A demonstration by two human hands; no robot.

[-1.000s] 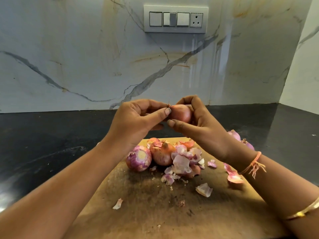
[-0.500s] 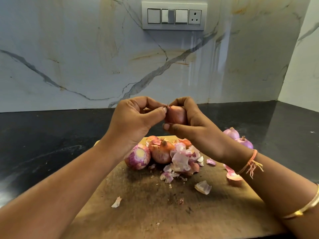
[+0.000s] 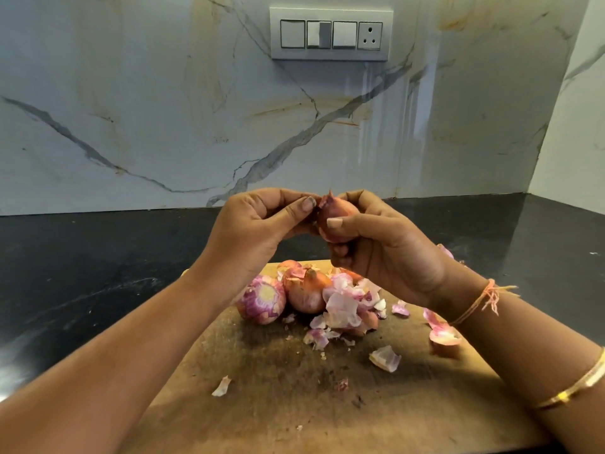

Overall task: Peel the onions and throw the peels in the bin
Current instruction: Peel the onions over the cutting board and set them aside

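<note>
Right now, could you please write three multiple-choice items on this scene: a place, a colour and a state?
1. Where is the onion being peeled, relative to the wooden board?
A. lying on it
B. leaning against its edge
C. held up above it

2. What colour is the counter?
A. black
B. white
C. green

3. What is the right hand doing?
A. resting flat
B. gripping the onion
C. holding a knife

Answers: 1 C, it is held in the air over the board; 2 A, the surface round the board is black; 3 B, its fingers curl round the onion.
</note>
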